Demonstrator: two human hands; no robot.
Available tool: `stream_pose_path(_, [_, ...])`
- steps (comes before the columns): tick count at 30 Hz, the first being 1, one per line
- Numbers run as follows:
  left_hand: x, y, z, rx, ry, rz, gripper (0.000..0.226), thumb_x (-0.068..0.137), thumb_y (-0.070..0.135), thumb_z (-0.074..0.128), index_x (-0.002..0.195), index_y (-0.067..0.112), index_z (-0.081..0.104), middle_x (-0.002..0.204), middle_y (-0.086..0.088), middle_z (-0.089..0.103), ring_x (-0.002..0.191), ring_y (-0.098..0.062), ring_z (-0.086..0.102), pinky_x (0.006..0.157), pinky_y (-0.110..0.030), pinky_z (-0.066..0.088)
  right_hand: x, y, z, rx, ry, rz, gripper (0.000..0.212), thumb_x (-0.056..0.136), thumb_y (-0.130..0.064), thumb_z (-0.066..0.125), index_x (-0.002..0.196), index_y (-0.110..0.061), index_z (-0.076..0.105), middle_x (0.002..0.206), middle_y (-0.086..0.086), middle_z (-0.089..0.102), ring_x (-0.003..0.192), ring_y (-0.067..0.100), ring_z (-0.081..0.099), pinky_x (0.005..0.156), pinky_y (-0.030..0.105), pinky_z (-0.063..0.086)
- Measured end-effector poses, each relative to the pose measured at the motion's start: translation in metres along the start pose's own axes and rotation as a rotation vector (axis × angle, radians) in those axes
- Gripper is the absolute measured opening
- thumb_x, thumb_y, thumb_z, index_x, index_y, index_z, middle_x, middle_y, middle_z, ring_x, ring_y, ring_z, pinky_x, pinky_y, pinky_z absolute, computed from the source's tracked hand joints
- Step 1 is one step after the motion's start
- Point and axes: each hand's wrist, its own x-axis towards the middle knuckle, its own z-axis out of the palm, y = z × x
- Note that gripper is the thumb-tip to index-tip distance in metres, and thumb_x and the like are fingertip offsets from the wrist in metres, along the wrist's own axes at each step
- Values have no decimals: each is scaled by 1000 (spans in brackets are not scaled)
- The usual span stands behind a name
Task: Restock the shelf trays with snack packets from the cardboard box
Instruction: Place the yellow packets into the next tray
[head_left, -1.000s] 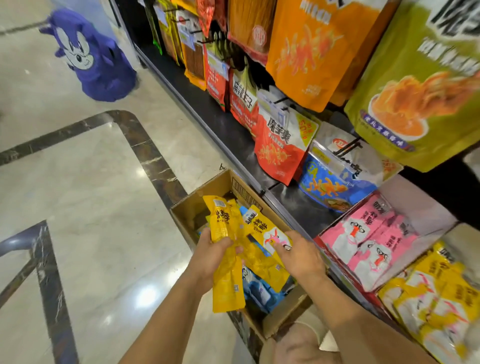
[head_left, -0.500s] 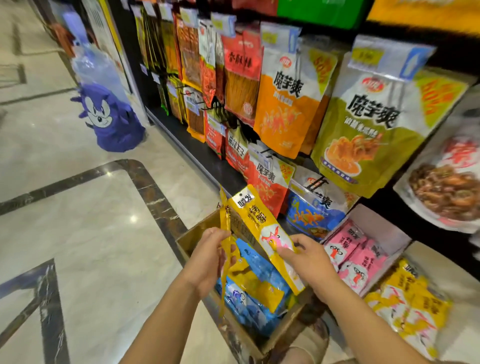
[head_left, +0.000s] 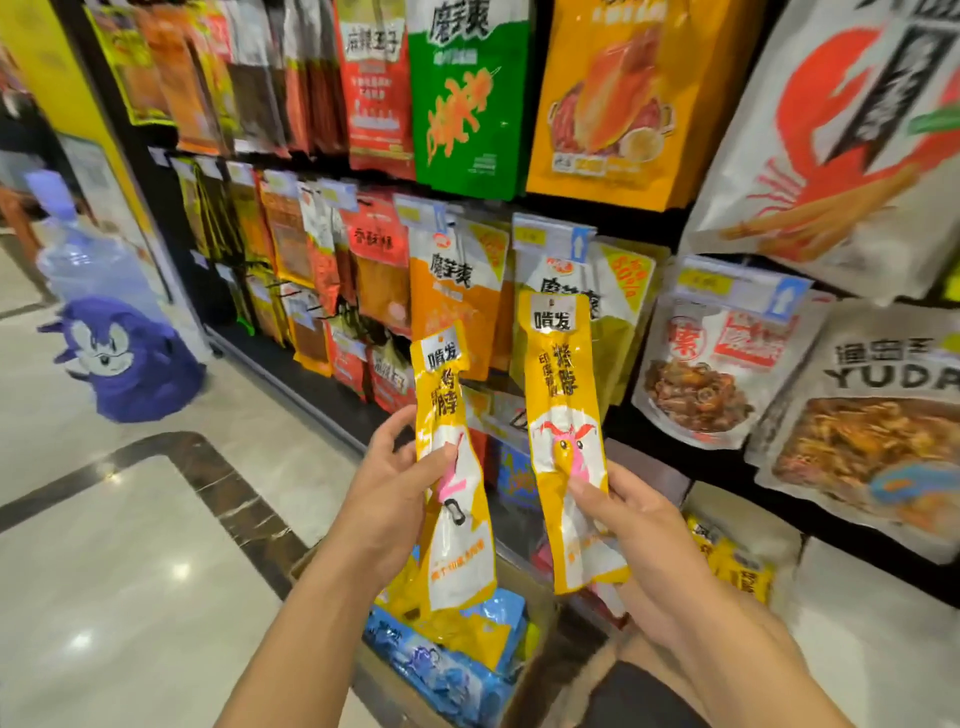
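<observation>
Snack packets, long and yellow, are held up in both hands in front of the shelves. The left hand grips one yellow packet around its middle, thumb across the front and fingers curled behind. More yellow wrapper shows below that palm, and I cannot tell how many packets are in the bunch. The right hand pinches a second yellow packet at its lower half, thumb on the front. This packet stands upright and higher than the other one. The two packets are side by side, apart from each other.

Directly below both hands sits the cardboard box, open at the top. Blue packets lie in it under the left wrist. Just to the right of the right hand, a shelf tray holds more yellow packets. Above and beyond the hands hang large snack bags in rows. Far to the left of the left hand, a purple cartoon cover sits over a water bottle on the floor.
</observation>
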Motion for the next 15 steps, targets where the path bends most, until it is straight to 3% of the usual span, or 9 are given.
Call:
stream_pose_path(4, [-11, 19, 39, 0, -141, 9, 38, 88, 2, 64, 124, 11, 61, 104, -11, 74, 79, -17, 72, 65, -31, 60, -25, -23, -20, 43, 53, -48, 35, 80, -33, 80, 113, -20, 75, 108, 14, 74, 92, 29, 69, 93, 55, 50])
stream_pose_path(6, [-14, 20, 54, 22, -195, -2, 29, 89, 3, 63, 117, 8, 65, 100, -12, 74, 76, -19, 72, 66, -34, 61, -39, -34, -28, 55, 108, -95, 35, 81, -38, 80, 112, -22, 75, 108, 13, 75, 93, 29, 70, 93, 53, 51])
stream_pose_path(11, [-17, 11, 88, 86, -293, -35, 35, 83, 10, 70, 118, 11, 67, 107, -15, 74, 87, -27, 71, 78, -43, 59, -68, -45, -52, 35, 277, -189, 26, 92, -25, 67, 115, -17, 73, 109, 10, 76, 101, 29, 72, 92, 46, 54])
stream_pose_path(15, [-20, -12, 110, 133, -346, -45, 40, 79, 12, 73, 118, 15, 65, 112, -11, 74, 94, -25, 72, 74, -38, 58, -84, -33, -76, 9, 350, -191, 25, 90, -14, 67, 115, -11, 68, 108, 7, 77, 99, 24, 73, 86, 40, 54])
